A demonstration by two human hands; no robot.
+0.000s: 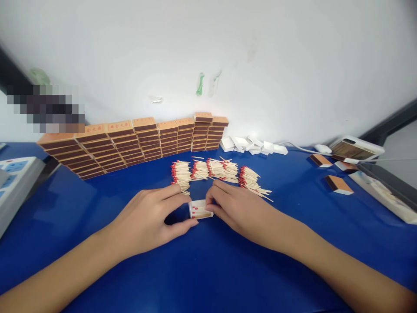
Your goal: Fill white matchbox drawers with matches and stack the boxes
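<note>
Spread apart, our left hand [146, 217] brackets the matchbox tray [199, 204] between the worktop [211, 269]'s front and back edges; whether our right hand [243, 208] grips anything we can't tell. Matchsticks [181, 172] should go in flat, heads aligned.

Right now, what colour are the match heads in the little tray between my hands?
The match heads are red, seen best in the head view.
</note>
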